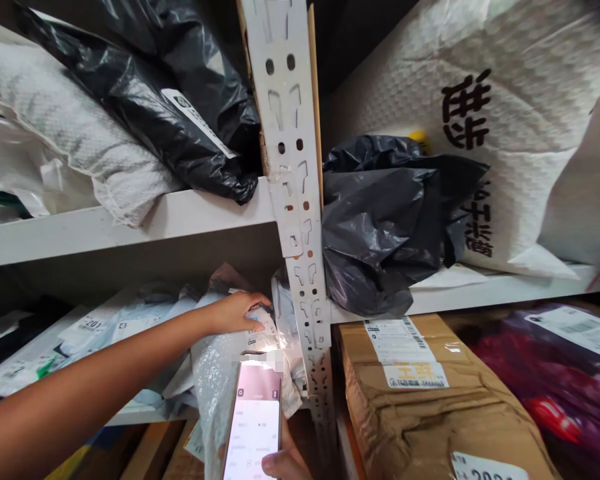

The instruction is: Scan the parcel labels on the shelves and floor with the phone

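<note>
My left hand (240, 312) reaches in from the left and is closed on the upper edge of a parcel with a white shipping label (263, 331); some of its fingertips are hidden. In my right hand (289, 459) is an upright smartphone (254, 423), its lit screen facing me and my thumb over its lower right side. The phone's top end is in front of the label, where the light is bright. Just left of the phone hangs a bubble-wrapped package (211, 377).
A white perforated shelf post (300, 220) stands right of both hands. Above my left arm runs a shelf edge (130, 223). Several bagged parcels (125, 327) lean at left. On the right are a brown box (405, 393), a black plastic bag (380, 227) and a purple package (540, 360).
</note>
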Available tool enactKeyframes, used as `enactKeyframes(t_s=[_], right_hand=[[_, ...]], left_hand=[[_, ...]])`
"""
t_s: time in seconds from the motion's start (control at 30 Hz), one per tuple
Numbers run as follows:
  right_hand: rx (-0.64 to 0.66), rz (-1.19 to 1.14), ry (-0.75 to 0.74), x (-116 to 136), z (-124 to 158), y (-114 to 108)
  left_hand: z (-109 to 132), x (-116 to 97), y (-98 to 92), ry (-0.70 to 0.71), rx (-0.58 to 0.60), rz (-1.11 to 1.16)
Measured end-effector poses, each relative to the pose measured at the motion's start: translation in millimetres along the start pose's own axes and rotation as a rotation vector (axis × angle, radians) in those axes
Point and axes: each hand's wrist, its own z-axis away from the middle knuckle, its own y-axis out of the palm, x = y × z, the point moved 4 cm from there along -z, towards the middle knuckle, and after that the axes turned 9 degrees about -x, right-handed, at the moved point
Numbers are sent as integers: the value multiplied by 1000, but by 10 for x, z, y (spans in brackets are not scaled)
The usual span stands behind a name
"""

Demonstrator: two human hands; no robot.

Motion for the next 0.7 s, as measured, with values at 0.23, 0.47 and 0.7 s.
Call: enactKeyframes(t_s=[0.23,0.47,0.7], right_hand=[[-15,52,4,0,2,-5],[-15,-32,-2,-64,-16,-66],[-46,-74,12,-83,-35,-83]], left_hand=[[48,-146,56,-60,-36,-190],[-42,-220,51,-170,-118,-306],[-207,-119,24,-189,30,-130]])
